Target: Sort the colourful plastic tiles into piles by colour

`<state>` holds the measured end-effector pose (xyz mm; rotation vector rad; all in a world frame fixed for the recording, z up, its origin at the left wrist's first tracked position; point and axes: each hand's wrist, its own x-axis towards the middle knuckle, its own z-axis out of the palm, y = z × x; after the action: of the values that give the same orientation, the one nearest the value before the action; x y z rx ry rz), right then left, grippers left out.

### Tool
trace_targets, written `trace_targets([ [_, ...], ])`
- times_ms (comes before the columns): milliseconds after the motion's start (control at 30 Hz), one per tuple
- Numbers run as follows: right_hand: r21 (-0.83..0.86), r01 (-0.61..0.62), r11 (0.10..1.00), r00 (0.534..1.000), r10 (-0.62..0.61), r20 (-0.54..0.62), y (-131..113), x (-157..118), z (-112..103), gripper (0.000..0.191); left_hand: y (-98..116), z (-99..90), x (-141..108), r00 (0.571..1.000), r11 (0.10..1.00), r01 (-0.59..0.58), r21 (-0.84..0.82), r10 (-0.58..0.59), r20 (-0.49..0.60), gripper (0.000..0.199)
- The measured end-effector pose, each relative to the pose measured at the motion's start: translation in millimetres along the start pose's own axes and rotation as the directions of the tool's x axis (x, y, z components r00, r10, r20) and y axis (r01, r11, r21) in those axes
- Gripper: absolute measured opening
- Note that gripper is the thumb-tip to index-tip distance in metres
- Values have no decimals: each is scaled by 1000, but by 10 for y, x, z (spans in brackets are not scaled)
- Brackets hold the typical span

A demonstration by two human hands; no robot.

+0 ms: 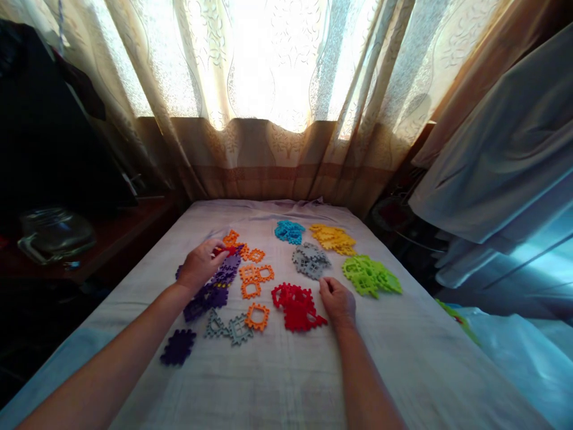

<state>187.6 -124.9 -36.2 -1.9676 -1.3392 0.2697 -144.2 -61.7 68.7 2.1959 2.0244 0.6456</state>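
Observation:
My left hand (203, 263) pinches a small red piece (227, 250) above the purple pieces (206, 298) on the left. My right hand (338, 300) rests with curled fingers on the sheet, between the red pile (298, 307) and the green pile (370, 276); whether it holds anything is hidden. Orange pieces (257, 316) lie scattered in the middle. Two grey-green pieces (240, 329) are near the front, with a lone dark purple square (178, 347) to their left. Farther back are a grey pile (310, 260), a blue pile (289, 231) and a yellow pile (333, 239).
A pale sheet (286, 382) covers the table. Patterned curtains (268, 155) hang behind it. On the left a glass jug (56, 236) stands on a dark red surface beside a large dark panel. Light cloth (501, 143) hangs at the right.

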Motion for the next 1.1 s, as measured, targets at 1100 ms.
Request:
trace_targets([
  [1100,-124,561,819,809,-510,290,-424,-628,-21,70,522,947,-157,899,925,-377,47,353,258,40],
])
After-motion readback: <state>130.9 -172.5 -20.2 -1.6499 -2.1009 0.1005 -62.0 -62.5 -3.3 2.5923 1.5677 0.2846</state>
